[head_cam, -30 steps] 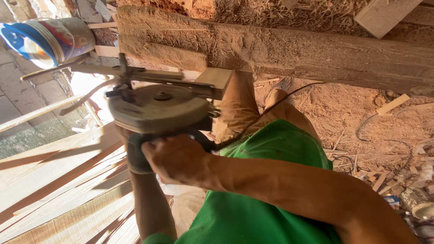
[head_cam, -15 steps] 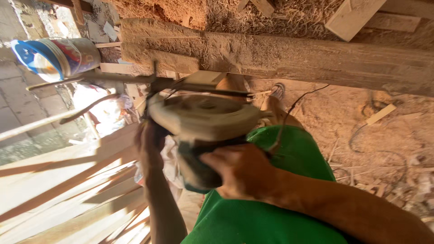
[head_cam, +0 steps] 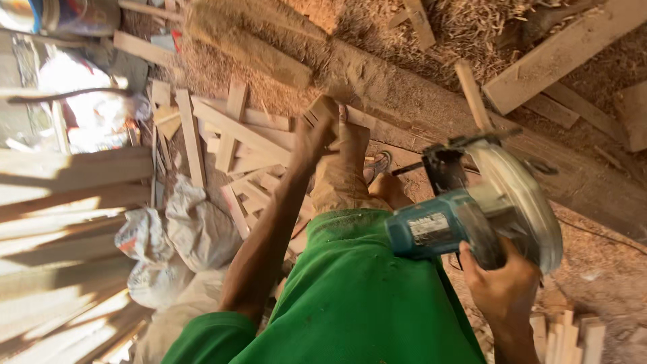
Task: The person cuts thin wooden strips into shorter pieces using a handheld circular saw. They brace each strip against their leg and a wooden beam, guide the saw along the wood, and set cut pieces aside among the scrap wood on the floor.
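Pile of short wood offcuts [head_cam: 236, 145] lies on sawdust-covered ground [head_cam: 606, 263]. White sacks [head_cam: 178, 236] sit just beside the pile. Long dusty beam [head_cam: 404, 94] runs diagonally above. Painted bucket [head_cam: 64, 15] at top left. Sunlit planks [head_cam: 67, 182] at left edge.

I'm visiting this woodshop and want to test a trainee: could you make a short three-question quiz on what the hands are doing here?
1. True or false: the right hand grips a blue circular saw.
2. What does the left hand hold? A) a small wood piece B) a hammer C) a white sack
3. Fill in: the saw is held over the person's ____ shirt.

Key: 1 true; 2 A; 3 green.
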The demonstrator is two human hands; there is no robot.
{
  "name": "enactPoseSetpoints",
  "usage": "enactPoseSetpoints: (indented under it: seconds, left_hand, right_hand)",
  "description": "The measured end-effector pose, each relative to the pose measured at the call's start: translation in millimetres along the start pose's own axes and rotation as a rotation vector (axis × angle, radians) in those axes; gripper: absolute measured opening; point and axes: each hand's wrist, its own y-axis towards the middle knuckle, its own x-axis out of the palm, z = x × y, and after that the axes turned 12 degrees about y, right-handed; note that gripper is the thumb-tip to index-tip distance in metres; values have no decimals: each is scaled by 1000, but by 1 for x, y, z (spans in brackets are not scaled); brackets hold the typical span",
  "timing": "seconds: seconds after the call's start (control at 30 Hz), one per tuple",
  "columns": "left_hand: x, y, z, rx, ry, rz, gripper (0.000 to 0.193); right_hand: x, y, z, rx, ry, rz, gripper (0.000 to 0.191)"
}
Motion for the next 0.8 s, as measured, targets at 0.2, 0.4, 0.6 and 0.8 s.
enactPoseSetpoints:
  seconds: [0.2,0.4,0.6,0.8]
  left_hand:
    - [31,-119,-44,338,548,62,92]
    - [28,-156,-90,251,484,-71,102]
    - [25,-171,-114,160,455,-93,100]
    - [21,-181,-111,14,443,-115,96]
  right_hand:
    - [18,6,36,105,62,-20,26]
    - [35,-6,50,0,101,-83,23]
    - [39,-15,46,31,74,-117,22]
    - [41,-27,50,7,30,-107,27]
